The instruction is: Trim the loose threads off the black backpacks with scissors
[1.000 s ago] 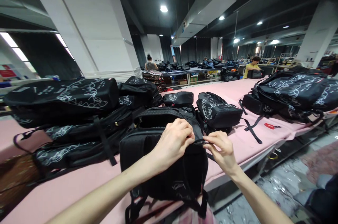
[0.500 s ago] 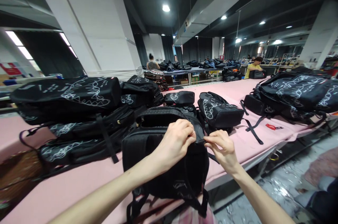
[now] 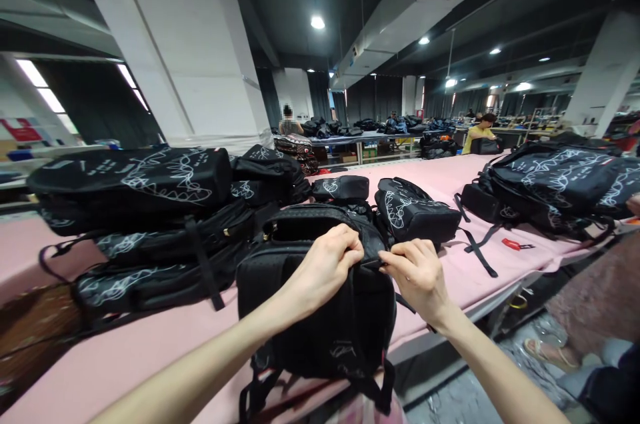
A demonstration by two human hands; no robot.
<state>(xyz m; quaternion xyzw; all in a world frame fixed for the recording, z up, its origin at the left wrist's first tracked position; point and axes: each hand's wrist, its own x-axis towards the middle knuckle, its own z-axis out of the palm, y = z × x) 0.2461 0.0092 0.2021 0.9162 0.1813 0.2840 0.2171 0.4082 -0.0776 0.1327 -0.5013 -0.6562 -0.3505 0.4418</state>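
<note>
A black backpack [image 3: 320, 337] stands in front of me at the table's near edge, its top opening gaping and its straps hanging down. My left hand [image 3: 333, 261] is closed in a pinch on the top edge of this backpack, right of the opening. Close beside it, my right hand [image 3: 417, 271] pinches the same edge near the corner with thumb and fingertips. Whether the fingers hold a zipper or only fabric is hidden.
Black backpacks with white line prints are stacked at left [image 3: 165, 177] and right [image 3: 555, 174]. Another backpack [image 3: 415, 211] lies behind mine. Red snips [image 3: 513, 244] rest on the pink table cover [image 3: 430, 304]. A person's foot [image 3: 550, 352] shows at right.
My right hand has moved slightly left, nearer my left hand, still pinching the edge. A person's foot and hand have come into view at the right.
</note>
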